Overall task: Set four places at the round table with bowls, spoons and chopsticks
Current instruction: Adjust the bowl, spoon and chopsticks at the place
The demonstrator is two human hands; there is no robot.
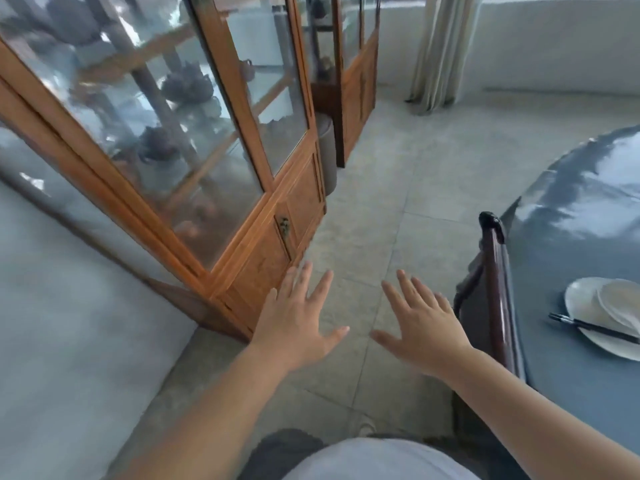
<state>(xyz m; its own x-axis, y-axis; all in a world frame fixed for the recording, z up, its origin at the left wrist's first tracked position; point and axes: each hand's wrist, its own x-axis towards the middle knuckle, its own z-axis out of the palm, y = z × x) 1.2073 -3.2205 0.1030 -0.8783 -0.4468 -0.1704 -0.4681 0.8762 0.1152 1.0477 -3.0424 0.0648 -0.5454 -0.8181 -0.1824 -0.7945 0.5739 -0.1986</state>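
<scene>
The round table point(571, 362) under a blue-grey cloth fills the right edge. On it lies a white plate point(581, 308) with a white spoon-shaped dish point(623, 303) on top and a pair of black chopsticks point(588, 328) across its near rim. My left hand point(298, 323) and my right hand point(422, 323) hover over the tiled floor, palms down, fingers spread, holding nothing. Both are well left of the table.
A dark wooden chair point(495, 289) stands against the table's left edge, right beside my right hand. A wooden cabinet with glass doors point(221, 161) holding dark teapots stands to the left. A grey wall point(59, 317) sits at far left. Tiled floor point(374, 209) stretches ahead toward a curtain point(440, 53).
</scene>
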